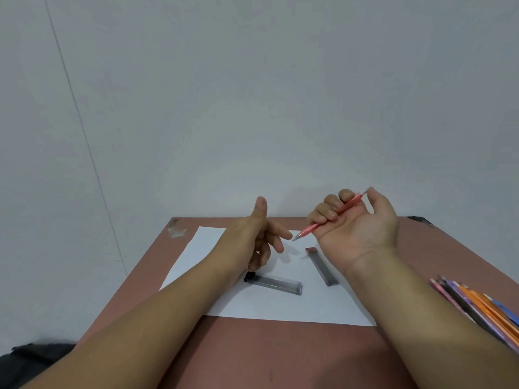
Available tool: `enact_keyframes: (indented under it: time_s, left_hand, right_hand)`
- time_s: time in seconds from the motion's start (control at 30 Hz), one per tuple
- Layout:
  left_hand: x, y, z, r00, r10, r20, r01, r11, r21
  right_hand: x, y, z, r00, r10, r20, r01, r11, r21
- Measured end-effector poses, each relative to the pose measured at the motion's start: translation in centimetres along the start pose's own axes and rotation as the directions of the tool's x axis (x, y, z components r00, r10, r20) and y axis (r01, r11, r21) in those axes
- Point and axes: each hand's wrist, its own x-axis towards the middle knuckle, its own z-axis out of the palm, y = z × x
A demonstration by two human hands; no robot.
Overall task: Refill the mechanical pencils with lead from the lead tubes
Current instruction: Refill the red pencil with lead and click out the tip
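head view, looking down over both forearms. right hand point(356, 220) raised palm-up above the table point(252, 355), fingers curled round a pink mechanical pencil point(330, 216); thumb sits at the pencil's upper end, tip slants down-left, probably so the thumb can work the button while the tip stays in sight. left hand point(261, 237) hovers just beside that tip, fingers loose and spread, thumb up, holding nothing; seems poised to catch or check lead at the tip, though no lead is visible. two lead tubes lie on a white sheet of paper point(280, 307), likely there so dark leads would show up: one lead tube point(276, 284) flat below the left hand, dark cap toward it; second lead tube point(321, 266) angled under the right wrist. cannot tell if either is open. more mechanical pencils point(477, 307) bundled at the right table edge, well apart, seemingly waiting their turn. judged mid-task, this pencil in hand.
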Motion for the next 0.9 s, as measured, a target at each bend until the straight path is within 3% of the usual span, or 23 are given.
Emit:
enact_keyframes:
  time_s: [0.33,0.9]
  left_hand:
    - [0.28,0.28,-0.22,0.98,-0.17,0.099,0.184,0.97,-0.156]
    - [0.27,0.16,-0.83,0.961,-0.136,0.24,0.186,0.962,-0.201]
  right_hand:
    - [-0.08,-0.45,0.12,0.999,-0.042,-0.002,0.042,0.996,0.078]
    - [0.39,-0.6,-0.53,0.996,-0.081,-0.038,0.084,0.992,0.098]
